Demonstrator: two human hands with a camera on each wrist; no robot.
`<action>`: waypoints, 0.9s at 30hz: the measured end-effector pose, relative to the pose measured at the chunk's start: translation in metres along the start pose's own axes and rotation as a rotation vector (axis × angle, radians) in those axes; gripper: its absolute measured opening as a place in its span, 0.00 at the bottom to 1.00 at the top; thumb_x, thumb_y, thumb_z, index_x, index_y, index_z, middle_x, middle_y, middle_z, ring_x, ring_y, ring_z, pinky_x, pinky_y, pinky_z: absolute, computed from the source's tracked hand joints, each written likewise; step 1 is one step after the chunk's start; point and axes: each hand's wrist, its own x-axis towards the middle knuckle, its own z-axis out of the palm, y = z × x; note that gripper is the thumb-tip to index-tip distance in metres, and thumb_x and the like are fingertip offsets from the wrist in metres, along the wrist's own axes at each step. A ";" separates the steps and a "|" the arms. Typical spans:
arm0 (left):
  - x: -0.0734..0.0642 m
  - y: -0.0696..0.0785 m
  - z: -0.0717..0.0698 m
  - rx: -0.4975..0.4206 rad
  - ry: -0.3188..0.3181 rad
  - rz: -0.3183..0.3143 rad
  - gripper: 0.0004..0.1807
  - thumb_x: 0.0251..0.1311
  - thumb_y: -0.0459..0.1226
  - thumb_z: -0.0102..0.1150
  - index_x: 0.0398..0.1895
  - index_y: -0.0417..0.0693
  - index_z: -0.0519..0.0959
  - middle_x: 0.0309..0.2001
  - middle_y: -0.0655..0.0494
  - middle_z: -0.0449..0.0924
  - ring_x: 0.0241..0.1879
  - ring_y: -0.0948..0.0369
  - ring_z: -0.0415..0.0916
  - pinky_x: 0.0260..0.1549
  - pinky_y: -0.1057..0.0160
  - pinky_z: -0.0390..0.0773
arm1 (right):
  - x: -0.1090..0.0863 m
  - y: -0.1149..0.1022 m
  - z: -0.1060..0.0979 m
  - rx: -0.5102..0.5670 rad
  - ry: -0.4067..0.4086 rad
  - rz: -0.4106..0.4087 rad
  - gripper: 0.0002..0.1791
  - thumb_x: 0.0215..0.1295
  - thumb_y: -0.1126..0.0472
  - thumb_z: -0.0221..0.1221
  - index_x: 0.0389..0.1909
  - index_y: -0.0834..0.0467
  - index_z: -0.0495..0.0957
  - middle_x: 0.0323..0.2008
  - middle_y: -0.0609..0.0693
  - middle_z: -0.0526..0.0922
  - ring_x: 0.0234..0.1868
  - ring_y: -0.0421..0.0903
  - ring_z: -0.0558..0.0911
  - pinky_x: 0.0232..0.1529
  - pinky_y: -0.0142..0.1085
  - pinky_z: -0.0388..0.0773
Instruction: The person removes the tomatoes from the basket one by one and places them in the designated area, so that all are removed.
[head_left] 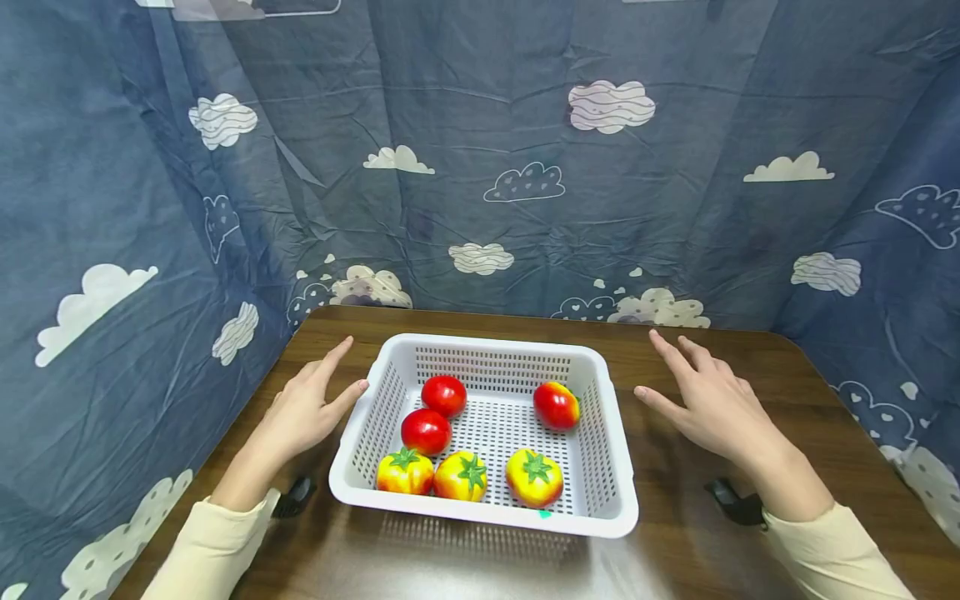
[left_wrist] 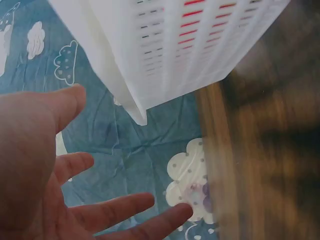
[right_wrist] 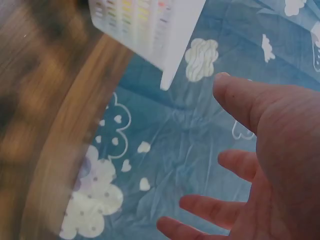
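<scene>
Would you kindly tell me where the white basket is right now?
In the head view, the white basket sits low near the middle, on the brown table, between the left hand and the right hand.

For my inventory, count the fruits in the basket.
6: two red fruits left, two yellow fruits near left, one yellow fruit near right, one red-yellow fruit right. None seems hidden.

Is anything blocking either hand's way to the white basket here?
Nothing visible: the left hand is close beside the white basket's left rim, and only wooden tabletop shows between its right rim and the right hand.
</scene>
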 end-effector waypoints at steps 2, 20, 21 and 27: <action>-0.002 -0.001 0.001 -0.029 -0.011 0.009 0.42 0.77 0.55 0.58 0.87 0.54 0.56 0.72 0.28 0.73 0.66 0.31 0.77 0.63 0.25 0.75 | 0.002 -0.004 0.000 -0.001 -0.006 -0.015 0.50 0.76 0.33 0.58 0.88 0.48 0.49 0.78 0.77 0.60 0.68 0.84 0.68 0.58 0.81 0.67; -0.015 -0.012 0.011 -0.378 -0.240 -0.052 0.42 0.75 0.49 0.63 0.86 0.58 0.56 0.70 0.29 0.75 0.48 0.47 0.91 0.38 0.51 0.92 | 0.017 -0.047 0.003 0.072 -0.107 -0.167 0.46 0.68 0.42 0.71 0.81 0.54 0.66 0.61 0.69 0.79 0.55 0.66 0.81 0.46 0.62 0.86; -0.016 -0.013 0.012 -0.403 -0.253 -0.058 0.42 0.75 0.49 0.64 0.87 0.58 0.55 0.70 0.29 0.75 0.47 0.47 0.91 0.36 0.52 0.92 | 0.018 -0.049 0.003 0.084 -0.121 -0.181 0.46 0.67 0.42 0.72 0.81 0.55 0.66 0.59 0.68 0.79 0.52 0.63 0.81 0.43 0.57 0.86; -0.020 -0.017 0.015 -0.521 -0.314 -0.055 0.43 0.76 0.45 0.64 0.87 0.58 0.53 0.70 0.26 0.72 0.44 0.49 0.92 0.34 0.54 0.92 | 0.021 -0.061 0.004 0.124 -0.233 -0.233 0.47 0.64 0.41 0.73 0.80 0.52 0.68 0.58 0.64 0.79 0.50 0.58 0.80 0.40 0.49 0.85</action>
